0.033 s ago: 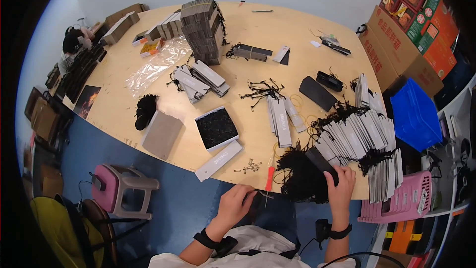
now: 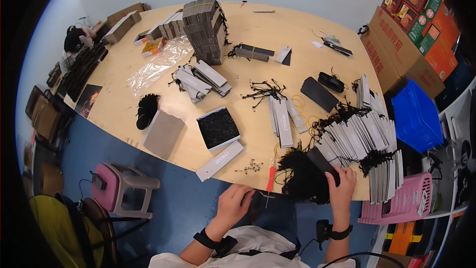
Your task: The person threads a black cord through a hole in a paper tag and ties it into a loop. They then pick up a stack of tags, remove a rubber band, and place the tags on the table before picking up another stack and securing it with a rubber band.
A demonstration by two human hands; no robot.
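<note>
My right hand (image 2: 342,182) grips the lower end of a black card tag (image 2: 321,161) between thumb and fingers. The tag lies slanted beside a heap of black strings (image 2: 302,181). My left hand (image 2: 235,203) is held just off the table's front edge, fingers pinched together; what they hold, if anything, is too small to make out. A red-handled pointed tool (image 2: 270,178) lies between my hands, its thin metal shaft sticking out past the edge. Several small metal pins (image 2: 252,166) are scattered on the tabletop to the left of it.
Rows of white corded tags (image 2: 352,136) cover the table's right side. A white box of black pieces (image 2: 218,128) sits in the middle, and a tall bundled stack (image 2: 203,30) stands behind it. A blue bin (image 2: 416,114) and pink basket (image 2: 396,203) are at the right.
The whole view has shifted very slightly. My left fingertips sit a touch farther from the red-handled tool; the right hand keeps its grip on the black tag.
</note>
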